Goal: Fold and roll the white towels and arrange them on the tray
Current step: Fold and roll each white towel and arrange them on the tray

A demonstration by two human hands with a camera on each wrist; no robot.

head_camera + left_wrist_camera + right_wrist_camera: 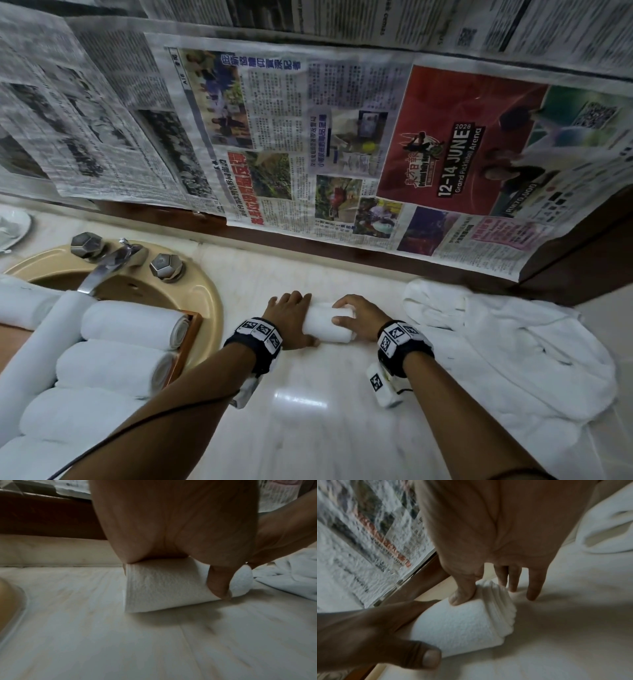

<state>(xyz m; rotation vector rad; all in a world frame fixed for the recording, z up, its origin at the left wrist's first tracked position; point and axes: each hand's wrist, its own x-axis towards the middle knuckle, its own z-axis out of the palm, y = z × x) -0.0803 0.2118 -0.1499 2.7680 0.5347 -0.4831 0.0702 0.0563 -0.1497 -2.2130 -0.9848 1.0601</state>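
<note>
A small rolled white towel [325,325] [163,585] [462,626] lies on the pale marble counter [308,411]. My left hand [294,318] [188,534] grips its left end, palm on top and thumb [219,585] down the near side. My right hand [356,317] [488,534] holds the right end, with its thumb [464,595] on top and the fingers behind the layered end. A wooden tray [191,339] at the left holds several rolled white towels [133,325]. The left hand's thumb also shows at the lower left of the right wrist view.
A heap of loose white towels [496,349] lies on the counter just right of my hands. A beige sink [209,301] with a metal faucet [109,263] sits under the tray's far end. Newspaper [308,137] covers the wall behind.
</note>
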